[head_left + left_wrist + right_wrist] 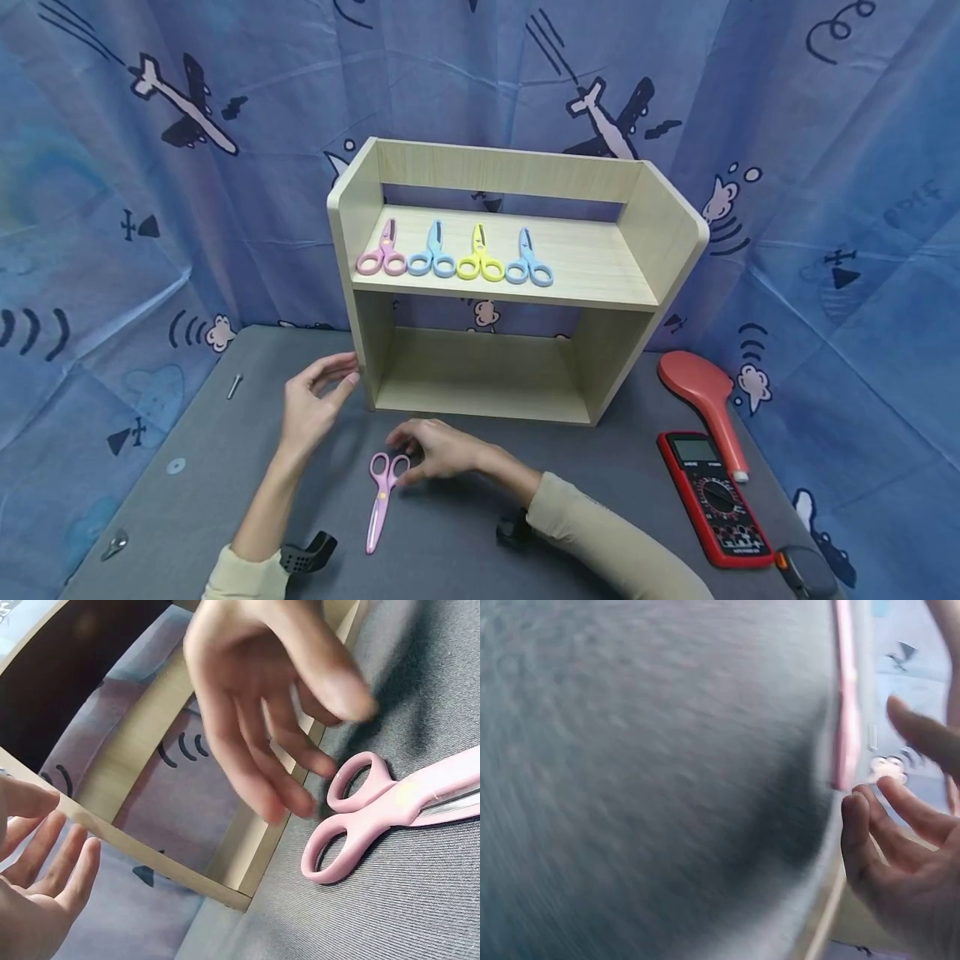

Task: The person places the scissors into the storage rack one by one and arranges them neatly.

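The pink scissors [382,497] lie flat on the grey table [210,467], in front of the wooden shelf [510,283]. The right hand [435,450] hovers just beside their handle rings with loose fingers, grasping nothing. The left hand [311,404] is relaxed and empty near the shelf's left corner.

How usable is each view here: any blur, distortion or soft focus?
Head view: sharp and evenly lit, though the wide lens bows the wooden shelf. Left wrist view: the pink scissors are crisp, while the right hand close to the lens is soft. Right wrist view: heavily smeared; the grey table is a blur, only the fingers readable.
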Action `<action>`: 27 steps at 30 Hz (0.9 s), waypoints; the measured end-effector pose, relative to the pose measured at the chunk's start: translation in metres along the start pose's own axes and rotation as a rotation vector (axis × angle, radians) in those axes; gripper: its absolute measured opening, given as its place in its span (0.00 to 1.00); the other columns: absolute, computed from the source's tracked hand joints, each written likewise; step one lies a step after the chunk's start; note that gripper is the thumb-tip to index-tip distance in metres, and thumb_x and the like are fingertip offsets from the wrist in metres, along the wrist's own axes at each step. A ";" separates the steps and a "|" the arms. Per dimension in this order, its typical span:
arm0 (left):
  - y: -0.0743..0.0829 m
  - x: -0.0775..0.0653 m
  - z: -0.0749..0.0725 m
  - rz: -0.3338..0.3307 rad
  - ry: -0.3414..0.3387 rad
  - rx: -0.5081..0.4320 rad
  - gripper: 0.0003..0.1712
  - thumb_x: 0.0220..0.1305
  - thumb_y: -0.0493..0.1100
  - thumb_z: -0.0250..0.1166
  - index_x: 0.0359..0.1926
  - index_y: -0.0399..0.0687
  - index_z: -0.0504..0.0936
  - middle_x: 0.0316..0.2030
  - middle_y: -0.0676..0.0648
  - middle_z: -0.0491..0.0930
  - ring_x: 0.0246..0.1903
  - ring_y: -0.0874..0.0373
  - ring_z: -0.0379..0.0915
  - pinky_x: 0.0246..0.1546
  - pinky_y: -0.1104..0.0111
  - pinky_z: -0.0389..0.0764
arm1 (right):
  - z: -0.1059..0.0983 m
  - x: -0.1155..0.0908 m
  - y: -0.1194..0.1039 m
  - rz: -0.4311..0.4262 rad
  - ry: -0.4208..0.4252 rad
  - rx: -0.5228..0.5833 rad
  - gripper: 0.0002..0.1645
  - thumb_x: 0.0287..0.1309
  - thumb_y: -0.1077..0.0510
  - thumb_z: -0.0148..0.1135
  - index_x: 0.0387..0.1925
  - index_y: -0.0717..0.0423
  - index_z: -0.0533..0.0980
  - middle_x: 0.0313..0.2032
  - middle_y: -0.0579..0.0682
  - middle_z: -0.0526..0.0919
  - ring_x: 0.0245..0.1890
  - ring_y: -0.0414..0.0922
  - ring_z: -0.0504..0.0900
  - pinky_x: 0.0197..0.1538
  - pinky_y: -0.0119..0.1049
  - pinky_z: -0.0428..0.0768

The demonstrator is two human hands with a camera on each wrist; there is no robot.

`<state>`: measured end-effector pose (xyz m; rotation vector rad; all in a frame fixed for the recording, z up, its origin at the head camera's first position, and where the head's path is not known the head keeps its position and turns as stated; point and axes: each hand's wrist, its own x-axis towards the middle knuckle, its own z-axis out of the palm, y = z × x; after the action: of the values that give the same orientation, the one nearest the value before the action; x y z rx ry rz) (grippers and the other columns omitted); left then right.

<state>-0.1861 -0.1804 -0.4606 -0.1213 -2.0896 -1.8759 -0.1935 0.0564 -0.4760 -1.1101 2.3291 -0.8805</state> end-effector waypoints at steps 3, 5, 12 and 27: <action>0.000 -0.001 0.000 0.001 -0.001 -0.001 0.19 0.72 0.31 0.70 0.62 0.34 0.85 0.59 0.30 0.86 0.49 0.71 0.86 0.55 0.81 0.87 | 0.011 0.005 0.002 -0.003 0.011 -0.086 0.35 0.57 0.58 0.84 0.64 0.61 0.80 0.53 0.55 0.88 0.51 0.44 0.85 0.54 0.23 0.82; 0.000 -0.001 0.000 0.001 -0.002 0.002 0.19 0.72 0.31 0.70 0.62 0.34 0.85 0.59 0.30 0.86 0.50 0.71 0.86 0.55 0.81 0.87 | 0.014 0.006 0.001 0.002 0.018 -0.129 0.34 0.57 0.57 0.85 0.63 0.60 0.81 0.48 0.53 0.87 0.44 0.41 0.82 0.46 0.20 0.77; -0.001 0.000 -0.001 0.011 -0.001 0.003 0.19 0.72 0.30 0.70 0.62 0.34 0.85 0.58 0.30 0.86 0.50 0.70 0.86 0.55 0.81 0.87 | 0.006 -0.003 0.001 0.020 -0.107 -0.178 0.42 0.58 0.54 0.84 0.71 0.57 0.77 0.36 0.45 0.83 0.29 0.30 0.70 0.31 0.20 0.67; 0.001 0.000 -0.001 -0.001 -0.003 0.010 0.19 0.72 0.32 0.70 0.62 0.35 0.85 0.59 0.30 0.86 0.51 0.68 0.87 0.54 0.81 0.87 | -0.027 -0.041 0.014 -0.076 -0.577 0.094 0.35 0.56 0.62 0.84 0.65 0.57 0.81 0.42 0.38 0.78 0.37 0.27 0.73 0.39 0.18 0.74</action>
<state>-0.1857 -0.1809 -0.4601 -0.1214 -2.1009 -1.8672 -0.1925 0.1052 -0.4628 -1.2235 1.7663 -0.5851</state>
